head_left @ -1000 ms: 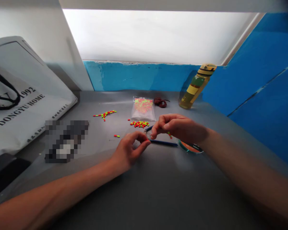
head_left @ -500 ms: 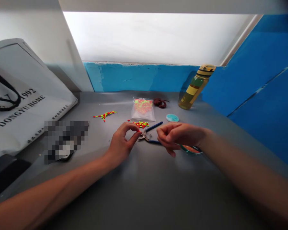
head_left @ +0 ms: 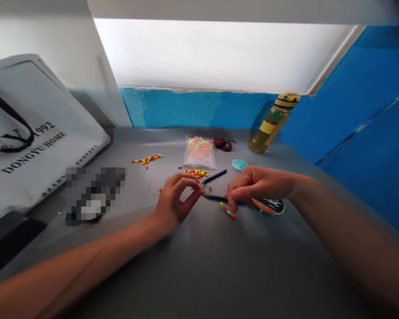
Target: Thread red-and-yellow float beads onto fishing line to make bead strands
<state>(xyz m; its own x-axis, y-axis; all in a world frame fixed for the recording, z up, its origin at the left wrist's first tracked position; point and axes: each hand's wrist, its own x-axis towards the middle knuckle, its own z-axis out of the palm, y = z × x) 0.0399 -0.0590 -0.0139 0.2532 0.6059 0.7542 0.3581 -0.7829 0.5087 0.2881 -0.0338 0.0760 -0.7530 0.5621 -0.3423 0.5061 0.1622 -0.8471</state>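
My left hand [head_left: 176,201] pinches thumb and forefinger together beside the jaws of a pair of blue-handled pliers [head_left: 217,176]. A tiny red bead [head_left: 201,191] shows at those fingertips. To the right, over the lower plier handle, my right hand [head_left: 257,186] is closed with curled fingers; whatever it grips is hidden. Just below it is a short row of yellow-green and red beads [head_left: 228,211]. Behind the pliers lies a loose pile of similar beads [head_left: 195,173]. Another red bead [head_left: 161,190] is left of my left hand, near a thin line.
A clear bag of beads [head_left: 200,153] and dark red cord [head_left: 224,144] lie farther back. Right are a teal disc [head_left: 239,165], a line spool [head_left: 271,206] and a bottle [head_left: 272,124]. Left are bead strands [head_left: 147,159], a pixelated object [head_left: 95,195] and a white bag [head_left: 46,128].
My left hand has shifted slightly right, still pinched. My right hand has also moved right and its fingers have turned downward. The short bead row now shows beneath it.
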